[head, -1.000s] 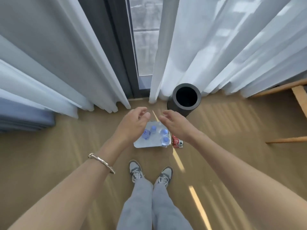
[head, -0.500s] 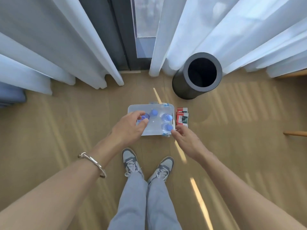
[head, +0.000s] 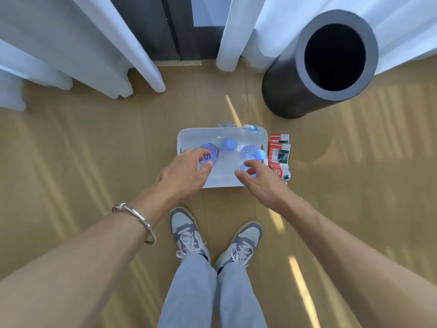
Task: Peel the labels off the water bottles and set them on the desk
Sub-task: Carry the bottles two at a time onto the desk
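Observation:
A white tray (head: pixel 186 138) lies on the wooden floor in front of my feet and holds several clear water bottles with blue caps. My left hand (head: pixel 186 174) reaches down over the left bottle (head: pixel 212 151), with thumb and forefinger curled round its cap. My right hand (head: pixel 257 183) hovers over the front-right bottle (head: pixel 246 170), fingers loosely spread around its cap and hiding most of it. Two more bottles stand behind, the middle bottle (head: pixel 228 144) and the right bottle (head: pixel 259 154). Peeled red and white labels (head: pixel 280 157) lie on the floor beside the tray's right edge.
A tall dark cylindrical bin (head: pixel 290 91) stands open at the back right, close to the tray. White curtains (head: pixel 99 43) hang down to the floor behind, on both sides of a dark window frame (head: pixel 165 27). My shoes (head: pixel 186 230) are just short of the tray.
The view has dropped closer to the tray. My right hand moved from the tray's front-right corner onto the front-right bottle. My left hand stays at the left bottle's cap.

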`<act>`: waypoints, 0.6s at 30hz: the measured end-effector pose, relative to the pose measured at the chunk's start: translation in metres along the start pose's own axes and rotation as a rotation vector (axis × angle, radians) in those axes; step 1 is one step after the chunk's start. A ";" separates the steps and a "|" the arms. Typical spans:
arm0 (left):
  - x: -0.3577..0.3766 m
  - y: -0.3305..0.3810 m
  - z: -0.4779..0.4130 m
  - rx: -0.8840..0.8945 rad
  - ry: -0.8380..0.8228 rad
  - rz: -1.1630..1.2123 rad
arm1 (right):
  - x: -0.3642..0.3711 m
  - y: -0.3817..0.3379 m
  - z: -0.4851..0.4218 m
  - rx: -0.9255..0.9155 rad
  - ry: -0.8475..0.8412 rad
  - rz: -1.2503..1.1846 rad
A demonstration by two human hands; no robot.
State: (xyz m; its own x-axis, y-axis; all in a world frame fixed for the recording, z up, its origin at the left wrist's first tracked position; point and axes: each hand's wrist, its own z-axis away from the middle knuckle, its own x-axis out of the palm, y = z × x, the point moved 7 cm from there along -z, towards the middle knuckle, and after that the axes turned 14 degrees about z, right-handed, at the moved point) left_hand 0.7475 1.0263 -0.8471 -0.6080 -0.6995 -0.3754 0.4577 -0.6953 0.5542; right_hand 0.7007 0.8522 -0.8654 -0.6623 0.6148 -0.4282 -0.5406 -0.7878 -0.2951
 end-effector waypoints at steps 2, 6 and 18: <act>0.004 -0.014 -0.016 0.005 0.025 -0.006 | 0.008 0.001 -0.018 -0.008 -0.004 0.004; 0.010 -0.036 -0.048 0.005 0.041 -0.070 | 0.014 0.000 -0.052 -0.025 0.000 0.027; 0.049 -0.061 -0.111 0.080 0.010 -0.198 | 0.020 -0.017 -0.138 -0.125 0.141 0.264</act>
State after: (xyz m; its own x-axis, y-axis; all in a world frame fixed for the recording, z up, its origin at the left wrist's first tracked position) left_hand 0.7617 1.0165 -0.9813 -0.6742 -0.5526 -0.4900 0.2770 -0.8042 0.5259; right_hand 0.7680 0.8726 -0.9870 -0.6879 0.3846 -0.6155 -0.2859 -0.9231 -0.2573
